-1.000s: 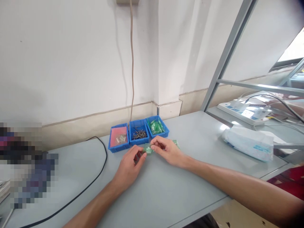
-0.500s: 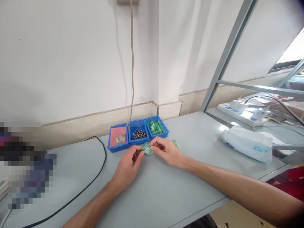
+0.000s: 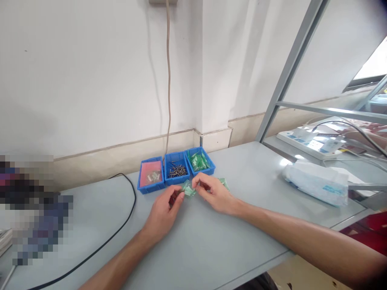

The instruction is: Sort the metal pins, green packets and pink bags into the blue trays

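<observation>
My left hand and my right hand meet over the grey table, both pinching a small green translucent bag between their fingertips. Another green bag lies on the table just behind my right hand. Behind the hands stand three blue bins in a row: the left bin has a pink sheet and small pale parts, the middle bin holds dark screws, the right bin holds several green bags.
A black cable curves across the table's left side. A white soft pack lies at the right, with a power strip and wires behind a grey metal frame. A beige cord runs down the wall.
Almost nothing has moved; both hands stay pinched on the small green bag with only slight finger shifts.
</observation>
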The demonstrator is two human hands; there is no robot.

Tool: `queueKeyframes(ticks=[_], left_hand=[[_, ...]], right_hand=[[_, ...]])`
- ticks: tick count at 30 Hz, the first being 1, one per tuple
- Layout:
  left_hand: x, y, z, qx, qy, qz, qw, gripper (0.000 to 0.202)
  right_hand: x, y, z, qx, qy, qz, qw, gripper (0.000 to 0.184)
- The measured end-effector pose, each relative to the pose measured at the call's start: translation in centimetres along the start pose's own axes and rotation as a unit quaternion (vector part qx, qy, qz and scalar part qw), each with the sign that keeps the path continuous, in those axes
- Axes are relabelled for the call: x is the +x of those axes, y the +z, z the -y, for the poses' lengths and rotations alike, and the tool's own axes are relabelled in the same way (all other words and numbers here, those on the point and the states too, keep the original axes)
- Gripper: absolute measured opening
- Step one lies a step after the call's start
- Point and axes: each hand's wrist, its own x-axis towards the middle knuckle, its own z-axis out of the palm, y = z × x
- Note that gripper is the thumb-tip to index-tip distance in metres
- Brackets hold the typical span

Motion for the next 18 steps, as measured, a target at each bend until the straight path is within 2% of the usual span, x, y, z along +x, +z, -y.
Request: queueKeyframes(ticks=[6, 18], left_hand=[[0.04, 0.04, -0.03, 0.003, -0.011, 0.001, 1.000, 0.026], [0.06, 0.00, -0.26, -0.007, -0.014, 0.006, 1.000, 0.025]], right_hand=[[0.05, 0.25, -0.37, -0.002, 0.010, 0.005, 1.000, 0.033], [0.06, 0.24, -0.05, -0.007, 0.028, 0.021, 0.999, 0.033]])
